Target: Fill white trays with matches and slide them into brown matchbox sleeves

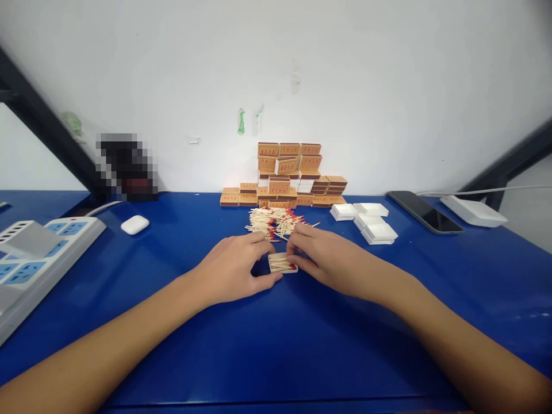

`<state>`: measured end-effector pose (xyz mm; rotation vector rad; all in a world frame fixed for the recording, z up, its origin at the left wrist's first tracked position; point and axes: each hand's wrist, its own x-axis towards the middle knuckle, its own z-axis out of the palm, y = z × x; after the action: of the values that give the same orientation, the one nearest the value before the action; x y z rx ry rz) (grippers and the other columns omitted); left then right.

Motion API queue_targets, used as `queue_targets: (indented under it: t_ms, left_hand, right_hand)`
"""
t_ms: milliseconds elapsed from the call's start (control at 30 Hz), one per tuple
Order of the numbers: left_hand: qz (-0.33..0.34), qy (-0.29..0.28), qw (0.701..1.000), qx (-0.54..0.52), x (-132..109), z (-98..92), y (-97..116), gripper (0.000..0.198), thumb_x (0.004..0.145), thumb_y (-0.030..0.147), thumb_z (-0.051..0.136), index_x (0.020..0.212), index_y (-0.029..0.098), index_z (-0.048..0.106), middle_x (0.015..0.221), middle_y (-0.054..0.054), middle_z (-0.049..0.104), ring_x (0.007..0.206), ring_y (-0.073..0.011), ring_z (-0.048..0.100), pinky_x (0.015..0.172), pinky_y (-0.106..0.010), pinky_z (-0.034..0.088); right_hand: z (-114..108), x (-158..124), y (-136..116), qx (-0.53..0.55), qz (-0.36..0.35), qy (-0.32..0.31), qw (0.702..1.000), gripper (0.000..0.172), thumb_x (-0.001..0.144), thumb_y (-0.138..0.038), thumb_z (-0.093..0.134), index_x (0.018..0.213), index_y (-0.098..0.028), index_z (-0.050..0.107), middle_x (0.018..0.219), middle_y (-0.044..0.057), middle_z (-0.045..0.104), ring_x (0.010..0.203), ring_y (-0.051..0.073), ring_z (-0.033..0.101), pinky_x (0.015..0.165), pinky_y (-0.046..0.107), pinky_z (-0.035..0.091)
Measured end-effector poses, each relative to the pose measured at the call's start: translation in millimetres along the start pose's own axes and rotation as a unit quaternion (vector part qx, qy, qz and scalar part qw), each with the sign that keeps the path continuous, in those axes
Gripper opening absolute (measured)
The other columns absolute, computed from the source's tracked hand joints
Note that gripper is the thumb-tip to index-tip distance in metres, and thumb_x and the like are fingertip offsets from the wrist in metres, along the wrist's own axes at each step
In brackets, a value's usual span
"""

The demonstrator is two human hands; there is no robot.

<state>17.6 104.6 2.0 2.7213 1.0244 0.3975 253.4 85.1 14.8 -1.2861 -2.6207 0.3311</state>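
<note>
A small white matchbox tray (283, 270) lies on the blue table in front of me, with wooden matches (279, 263) laid lengthwise in it, red heads to the right. My left hand (235, 265) holds the tray at its left side, thumb along the near edge and fingers at the far corner. Over the tray's right end, my right hand (325, 253) has its thumb and fingertips pinched at the match heads; the fingers partly hide what they grip. Just beyond both hands is a loose heap of red-tipped matches (263, 220).
Orange matchboxes (289, 167) are stacked against the wall. White matchbox trays (376, 227) sit right of the heap, then a dark phone (425, 211) and a white box-like device (473, 211). To the left are a white earbud case (135, 224) and a power strip (47, 264).
</note>
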Motion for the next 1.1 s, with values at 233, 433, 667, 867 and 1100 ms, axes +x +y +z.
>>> queue_targets:
  t_ms: [233,433,667,867,1100]
  left_hand:
    - [0.0,0.004,1.0,0.003,1.3,-0.5,0.2,0.028,0.094,0.045,0.069,0.108,0.021,0.071,0.096,-0.003,0.069,0.078,-0.0187,0.065,0.064,-0.031,0.046]
    - [0.015,-0.007,1.0,-0.016,-1.8,0.5,2.8,0.032,0.093,0.049,0.069,0.107,0.022,0.073,0.096,-0.003,0.07,0.078,-0.018,0.065,0.065,-0.031,0.046]
    - [0.037,-0.024,0.999,-0.031,-2.2,2.7,7.9,0.031,0.094,0.048,0.068,0.109,0.021,0.073,0.099,-0.003,0.072,0.082,-0.0186,0.067,0.07,-0.032,0.048]
    - [-0.004,-0.008,1.0,-0.014,-0.7,0.0,2.8,0.03,0.093,0.048,0.068,0.108,0.022,0.072,0.093,-0.003,0.069,0.075,-0.0182,0.064,0.064,-0.032,0.046]
    - [0.008,-0.009,1.0,-0.026,-0.6,1.1,-0.7,0.026,0.093,0.044,0.068,0.105,0.021,0.071,0.095,-0.004,0.07,0.081,-0.0204,0.065,0.068,-0.032,0.047]
  right_hand:
    - [2.7,5.1,9.1,0.007,-0.008,0.051,0.999,0.013,0.105,-0.021,0.055,0.096,-0.019,0.064,0.102,0.006,0.063,0.085,0.018,0.06,0.073,0.031,0.044]
    - [3.2,11.7,31.5,0.009,0.043,0.139,0.989,0.012,0.102,-0.023,0.059,0.093,-0.019,0.066,0.089,0.002,0.059,0.077,0.016,0.055,0.07,0.029,0.039]
    - [16.2,29.9,28.3,0.013,0.073,0.101,0.992,0.012,0.095,-0.017,0.062,0.084,-0.018,0.062,0.089,0.003,0.061,0.076,0.016,0.054,0.069,0.029,0.037]
    - [-6.5,10.6,25.9,0.06,0.025,0.079,0.995,0.016,0.102,-0.027,0.058,0.087,-0.021,0.062,0.087,0.002,0.061,0.078,0.017,0.054,0.069,0.029,0.039]
    - [-18.1,-10.4,-26.3,0.213,0.008,0.064,0.975,0.015,0.1,-0.032,0.06,0.096,-0.024,0.072,0.078,0.001,0.063,0.071,0.017,0.055,0.065,0.03,0.041]
